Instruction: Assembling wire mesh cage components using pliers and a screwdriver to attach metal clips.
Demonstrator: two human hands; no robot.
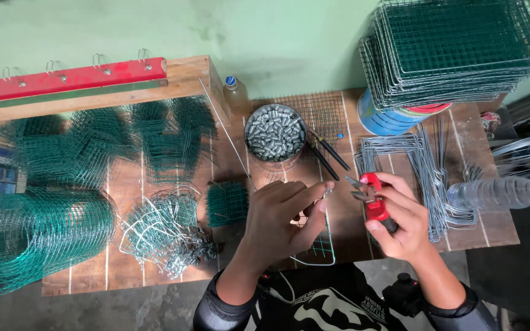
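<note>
Left hand [280, 220] pinches a small metal clip [327, 191] above the green mesh piece [321, 242] at the table's near edge. Right hand [400, 224] grips red pliers [372, 199], jaws open. Seat clip squarely before squeezing.

- A small wire-craft workshop; a rough plank workbench [154, 270] against a green wall
- rolled green wire mesh [32, 236]; stacked mesh panels [455, 49]
- bent wire frames [424, 178]; a tin of metal clips [275, 133]; red-handled pliers [372, 199]

Wooden workbench [498, 230] loaded with wire parts

Around the tin of metal sleeves [275, 133]: green mesh roll [32, 236] far left, bent wire frames [412, 165] right, perhaps clips [167, 230] lower left.
</note>
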